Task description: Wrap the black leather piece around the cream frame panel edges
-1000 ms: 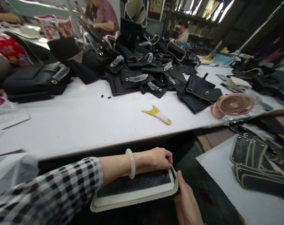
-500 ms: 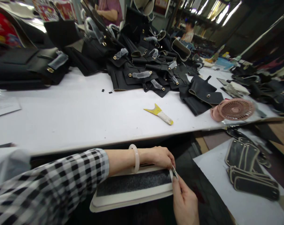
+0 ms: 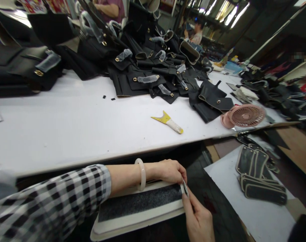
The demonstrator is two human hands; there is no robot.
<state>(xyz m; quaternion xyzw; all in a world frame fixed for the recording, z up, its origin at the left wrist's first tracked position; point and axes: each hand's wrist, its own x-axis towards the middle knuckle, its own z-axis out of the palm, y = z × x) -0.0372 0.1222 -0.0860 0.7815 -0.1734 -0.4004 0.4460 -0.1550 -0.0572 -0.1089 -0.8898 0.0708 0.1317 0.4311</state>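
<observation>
A flat cream-edged panel (image 3: 142, 210) with a dark felt-like centre lay below the white worktop (image 3: 79, 127). The left hand (image 3: 171, 170) pinched a small tab (image 3: 185, 189) at its corner, grip clenched; the right hand (image 3: 199, 220) pinched the same tab.

Both hands, left hand (image 3: 169, 170) and right hand (image 3: 197, 216), pinch the cream-edged panel (image 3: 140, 208) end.
</observation>
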